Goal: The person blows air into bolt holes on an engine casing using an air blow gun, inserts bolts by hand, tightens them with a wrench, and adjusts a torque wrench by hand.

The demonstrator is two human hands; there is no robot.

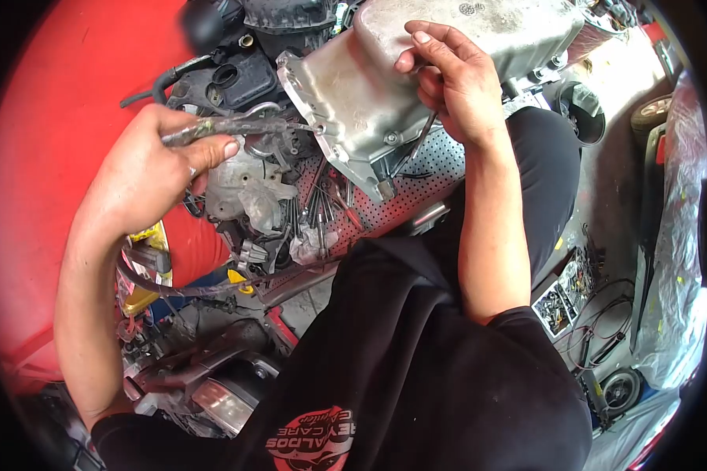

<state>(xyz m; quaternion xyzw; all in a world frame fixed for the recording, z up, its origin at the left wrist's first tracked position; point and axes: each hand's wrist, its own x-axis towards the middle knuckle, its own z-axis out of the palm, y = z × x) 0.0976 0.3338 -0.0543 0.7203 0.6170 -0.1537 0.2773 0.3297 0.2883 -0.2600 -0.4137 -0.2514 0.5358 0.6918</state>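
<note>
My left hand (145, 165) is closed round a slim dark tool (251, 125), with the thumb along its underside. The tool's thin tip points right and reaches a hole area on the flange of a cast-metal oil pan (330, 86); whether it touches, I cannot tell. My right hand (459, 82) is raised in front of the pan's body. Its thumb and forefinger come together in a pinch and the other fingers curl; anything between them is too small or hidden. The pan lies tilted on a perforated metal surface (424, 192).
Grey metal parts (239, 184) and several slender tools or bolts lie left of the pan. Black engine parts (239, 74) stand behind them. A dark hose (157, 286) curves below my left wrist. A box of small hardware (558, 310) and a black bucket (585, 114) are at right.
</note>
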